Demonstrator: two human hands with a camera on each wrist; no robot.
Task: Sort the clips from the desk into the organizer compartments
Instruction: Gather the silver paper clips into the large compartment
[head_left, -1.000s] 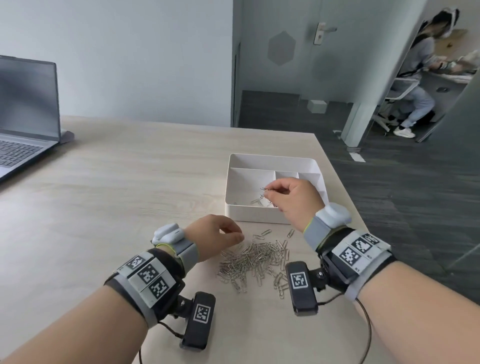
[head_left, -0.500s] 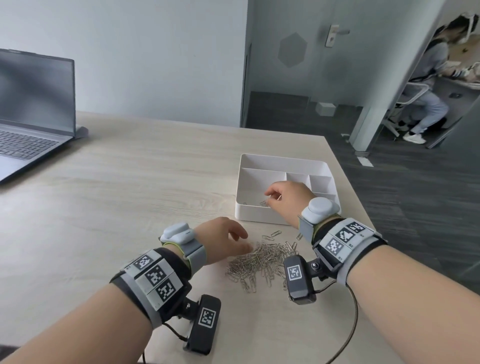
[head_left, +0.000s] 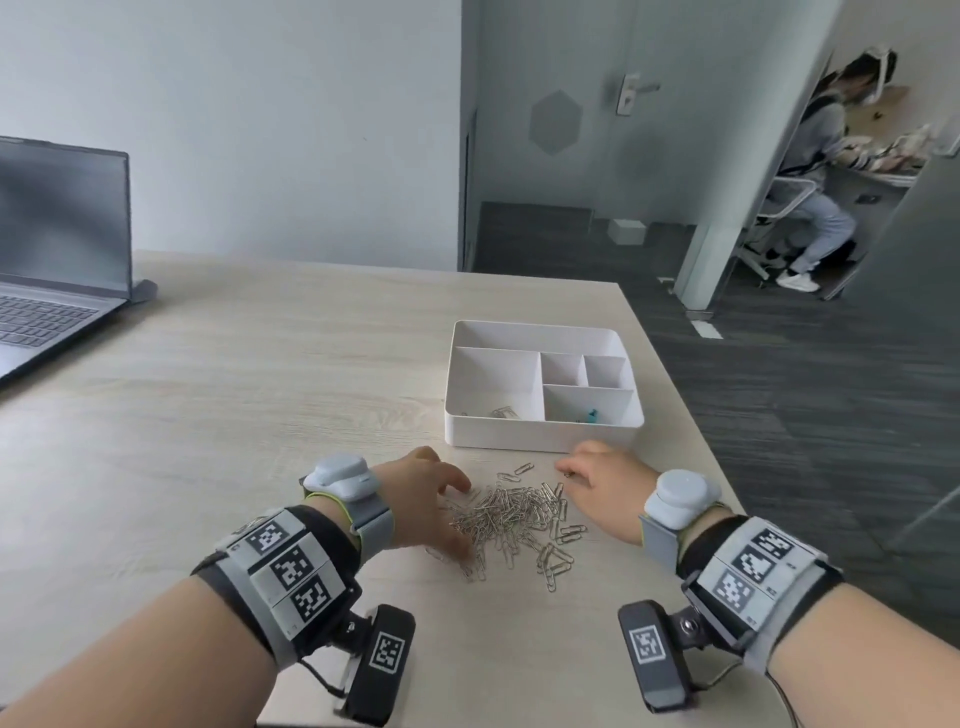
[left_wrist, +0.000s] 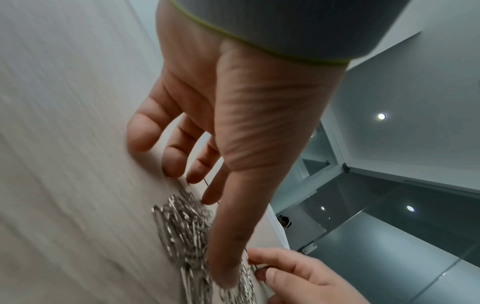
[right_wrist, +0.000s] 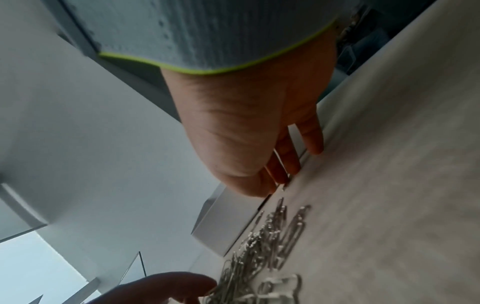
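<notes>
A heap of silver paper clips (head_left: 514, 519) lies on the desk in front of the white organizer (head_left: 540, 441). My left hand (head_left: 457, 519) is at the heap's left edge with fingers spread and fairly straight. Its thumb (left_wrist: 223, 273) presses on the clips (left_wrist: 182, 226). My right hand (head_left: 563, 472) is at the heap's right, near the organizer's front wall. Thumb and index finger pinch a single clip (right_wrist: 284, 185) at desk level. Several clips (head_left: 504, 413) lie in the organizer's large left compartment, and a small teal item (head_left: 592, 414) in the front right one.
An open laptop (head_left: 57, 260) stands at the far left of the desk. The desk's right edge (head_left: 691, 426) runs just past the organizer. A person sits at another table (head_left: 810, 171) in the far room.
My right hand has pulled back out of the organizer's large compartment and come down on the desk beside the heap. My left hand stays at the heap, fingers now spread wider.
</notes>
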